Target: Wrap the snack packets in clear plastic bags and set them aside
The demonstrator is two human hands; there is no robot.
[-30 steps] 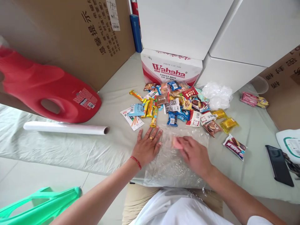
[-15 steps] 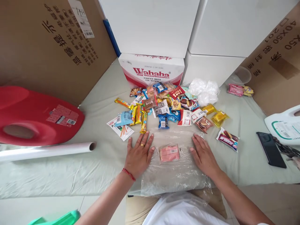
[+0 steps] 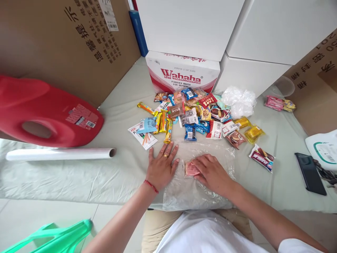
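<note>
Pink snack pack (image 3: 190,168) pinned flat under right hand (image 3: 212,173), not gripped; left hand (image 3: 161,168) open, flat on plastic film (image 3: 195,191). Pack judged light, crinkly, slippery; best held by edges.

Far of the clear plastic sheet (image 3: 200,189): heap of snack packets (image 3: 195,116), backed by the Wahaha carton (image 3: 183,72). Left: bare cloth-covered surface (image 3: 79,175) up to the film roll (image 3: 60,154) and red jug (image 3: 44,112). Right: open strip, then one chocolate packet (image 3: 262,158) and a black phone (image 3: 310,173).
</note>
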